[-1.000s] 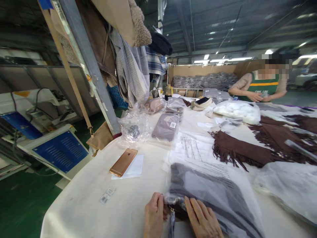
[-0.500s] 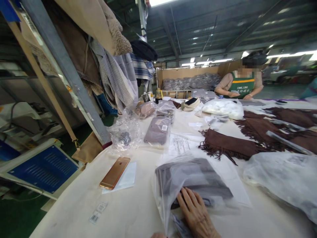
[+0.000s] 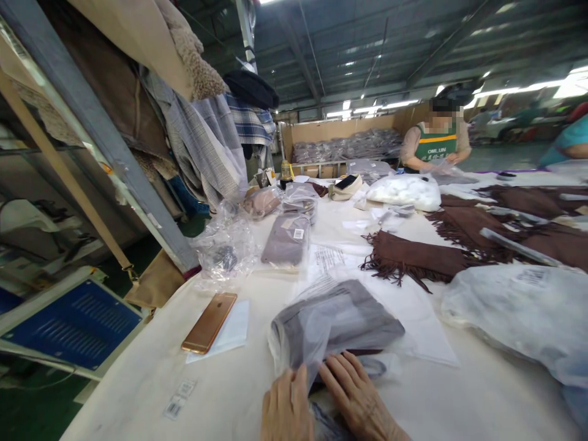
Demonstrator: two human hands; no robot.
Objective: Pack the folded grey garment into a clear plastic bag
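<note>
Near edge of cream-covered desk [image 3: 151,373], centre of view: clear plastic bag [image 3: 331,321] holding a folded grey-brown garment, lying flat on printed sheets of paper [image 3: 413,318]. Left hand [image 3: 285,407] at the bag's near open end, fingers laid flat and close together on the plastic flap, no real grip closed around anything; thumb side hidden, so pinch or press cannot be told. Right hand [image 3: 356,398] just beside it, fingers spread and pressed flat on the bag's near edge over a dark strip of garment, palm down, holding nothing. Hands close to each other, a fold of plastic between them. Left of the bag: rose-gold phone [image 3: 209,321] face down on a white slip [image 3: 234,327], apart from both hands. Two small barcode stickers [image 3: 179,398] nearer the desk edge. Farther back: packed grey garment with label [image 3: 287,245], crumpled clear bags [image 3: 225,248], brown fringed scarves [image 3: 413,260] spread to the right, large white plastic bag [image 3: 519,309] at right. Far end of desk: another person in a green apron [image 3: 436,147], hands busy with plastic; carton of packed grey items [image 3: 349,144] behind. Upper left: coats and plaid garments hanging on a rack [image 3: 202,141].
</note>
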